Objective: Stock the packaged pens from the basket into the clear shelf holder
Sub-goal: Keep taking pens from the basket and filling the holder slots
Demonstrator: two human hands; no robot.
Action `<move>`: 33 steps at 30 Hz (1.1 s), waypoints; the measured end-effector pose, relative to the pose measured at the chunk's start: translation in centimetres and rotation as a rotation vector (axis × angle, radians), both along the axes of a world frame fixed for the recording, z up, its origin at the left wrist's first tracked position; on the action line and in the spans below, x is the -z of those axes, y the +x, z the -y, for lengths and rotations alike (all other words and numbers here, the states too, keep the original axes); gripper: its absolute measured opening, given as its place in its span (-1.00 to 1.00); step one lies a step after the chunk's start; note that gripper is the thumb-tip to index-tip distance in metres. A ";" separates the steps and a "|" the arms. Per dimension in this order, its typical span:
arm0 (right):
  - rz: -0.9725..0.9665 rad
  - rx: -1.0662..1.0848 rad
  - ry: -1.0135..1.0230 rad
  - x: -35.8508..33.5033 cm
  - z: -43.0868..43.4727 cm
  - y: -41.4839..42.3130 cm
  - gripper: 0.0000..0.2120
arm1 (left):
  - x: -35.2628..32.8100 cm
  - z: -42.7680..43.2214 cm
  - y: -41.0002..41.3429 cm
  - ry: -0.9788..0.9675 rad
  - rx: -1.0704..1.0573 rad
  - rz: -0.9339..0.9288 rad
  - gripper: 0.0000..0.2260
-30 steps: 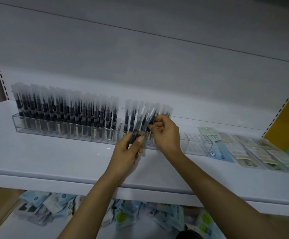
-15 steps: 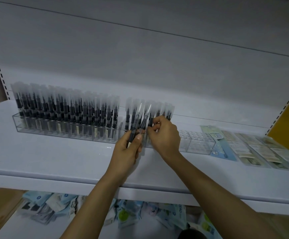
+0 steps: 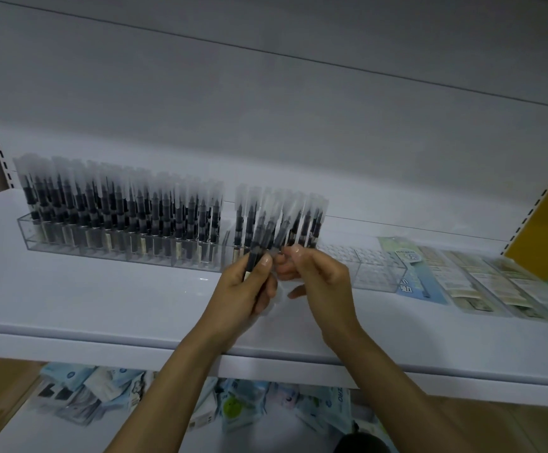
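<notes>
Holds bundle of packaged pens (image 3: 261, 238) clenched in left hand (image 3: 241, 291) grip just before clear shelf holder (image 3: 374, 270), pinches one with right hand (image 3: 325, 280) grip; likely risks slick sleeves sliding loose, or tilted entry toppling standing pens (image 3: 119, 207).

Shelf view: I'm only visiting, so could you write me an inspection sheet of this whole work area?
Surface: white shelf.
Job's things: clear holder at the back of the shelf; upright pens fill most of it, the right end cells are empty; no basket seen.
Clutter: flat packets lie to the right of the holder.
Grippers: left hand grips a bundle of packaged pens; right hand pinches at the bundle.
Cables: nothing seen.
Surroundings: grey back panel; loose packets on the level below.
</notes>
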State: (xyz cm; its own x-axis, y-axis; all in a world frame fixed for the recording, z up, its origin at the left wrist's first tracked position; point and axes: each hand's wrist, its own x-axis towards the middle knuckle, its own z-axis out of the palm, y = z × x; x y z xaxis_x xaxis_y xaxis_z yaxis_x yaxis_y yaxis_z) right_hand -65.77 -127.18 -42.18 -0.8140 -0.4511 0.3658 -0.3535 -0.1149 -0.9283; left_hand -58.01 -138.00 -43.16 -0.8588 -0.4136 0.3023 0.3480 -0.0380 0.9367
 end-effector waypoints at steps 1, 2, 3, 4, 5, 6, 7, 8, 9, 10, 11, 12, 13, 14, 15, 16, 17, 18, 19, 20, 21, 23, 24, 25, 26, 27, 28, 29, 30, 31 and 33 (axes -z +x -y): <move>0.011 -0.047 -0.001 0.1 -0.1 0.3 -0.84 | 0.0 0.0 0.0 -0.024 0.021 -0.002 -0.80; 0.024 -0.064 -0.004 0.2 -0.2 0.4 -0.84 | 0.0 -0.1 0.0 -0.044 0.035 0.001 -0.81; 0.046 -0.065 -0.016 0.3 -0.2 0.4 -0.86 | 0.1 -0.1 0.0 -0.065 0.043 0.008 -0.82; 0.076 -0.062 -0.034 0.3 -0.2 0.3 -0.87 | 0.1 -0.1 0.0 -0.088 0.046 0.015 -0.82; 0.109 -0.061 -0.056 0.3 -0.3 0.2 -0.86 | 0.1 -0.2 0.0 -0.106 0.047 0.022 -0.82; 0.138 -0.058 -0.076 0.3 -0.4 0.1 -0.85 | 0.1 -0.2 -0.1 -0.112 0.049 0.026 -0.80; 0.151 -0.052 -0.089 0.2 -0.5 0.0 -0.85 | 0.1 -0.3 -0.1 -0.107 0.050 0.030 -0.78; 0.144 -0.045 -0.096 0.0 -0.6 0.0 -0.86 | 0.1 -0.2 -0.1 -0.099 0.051 0.033 -0.76; 0.127 -0.042 -0.096 -0.2 -0.6 0.1 -0.87 | 0.1 -0.2 -0.2 -0.092 0.053 0.035 -0.75; 0.113 -0.046 -0.094 -0.4 -0.6 0.1 -0.88 | 0.2 -0.1 -0.2 -0.084 0.056 0.038 -0.74; 0.111 -0.056 -0.097 -0.6 -0.6 0.1 -0.87 | 0.2 0.0 -0.2 -0.075 0.057 0.043 -0.73; 0.118 -0.068 -0.109 -0.7 -0.6 0.1 -0.85 | 0.2 0.0 -0.2 -0.068 0.054 0.049 -0.72; 0.125 -0.078 -0.123 -0.9 -0.7 0.1 -0.84 | 0.2 0.0 -0.2 -0.067 0.049 0.054 -0.72; 0.125 -0.084 -0.133 -1.1 -0.7 0.1 -0.84 | 0.1 0.0 -0.1 -0.077 0.042 0.057 -0.72; 0.120 -0.083 -0.139 -1.3 -0.6 0.2 -0.86 | 0.1 -0.1 -0.1 -0.094 0.030 0.058 -0.73; 0.116 -0.072 -0.146 -1.5 -0.6 0.2 -0.88 | 0.1 -0.2 -0.1 -0.112 0.011 0.058 -0.74; 0.120 -0.037 -0.162 -1.9 -0.5 0.1 -0.90 | 0.1 -0.3 -0.1 -0.124 -0.013 0.060 -0.76; 0.129 0.021 -0.192 -2.4 -0.5 -0.2 -0.91 | 0.1 -0.3 -0.2 -0.124 -0.037 0.063 -0.77; 0.133 0.091 -0.233 -3.0 -0.5 -0.8 -0.91 | 0.2 -0.2 -0.3 -0.107 -0.061 0.065 -0.78; 0.124 0.158 -0.274 -3.6 -0.5 -1.4 -0.89 | 0.3 -0.1 -0.4 -0.077 -0.084 0.067 -0.79; 0.094 0.215 -0.294 -4.3 -0.5 -2.1 -0.86 | 0.4 0.1 -0.5 -0.037 -0.102 0.070 -0.78; -0.018 0.292 -0.241 -5.1 -0.4 -3.2 -0.79 | 0.4 0.4 -0.4 0.036 -0.112 0.071 -0.76; -0.071 0.310 -0.183 -5.2 -0.3 -3.6 -0.78 | 0.4 0.5 -0.4 0.058 -0.103 0.066 -0.72; -0.111 0.318 -0.120 -5.2 -0.1 -3.8 -0.79 | 0.3 0.4 -0.3 0.074 -0.091 0.058 -0.67; -0.142 0.321 -0.062 -5.1 0.2 -4.0 -0.79 | 0.2 0.4 -0.3 0.086 -0.078 0.052 -0.61; -0.167 0.320 -0.012 -4.8 0.5 -4.2 -0.79 | 0.2 0.4 -0.3 0.094 -0.068 0.047 -0.58; -0.185 0.319 0.029 -4.6 0.7 -4.4 -0.79 | 0.2 0.3 -0.3 0.096 -0.063 0.045 -0.57; -0.198 0.320 0.064 -4.4 1.0 -4.5 -0.80 | 0.2 0.3 -0.3 0.089 -0.064 0.045 -0.57; -0.208 0.324 0.089 -4.3 1.1 -4.7 -0.81 | 0.2 0.3 -0.3 0.074 -0.071 0.049 -0.58; -0.220 0.331 0.107 -4.2 1.3 -4.9 -0.82 | 0.2 0.2 -0.3 0.058 -0.078 0.053 -0.59; -0.254 0.349 0.137 -4.3 1.5 -5.2 -0.83 | 0.2 0.2 -0.4 0.043 -0.087 0.057 -0.58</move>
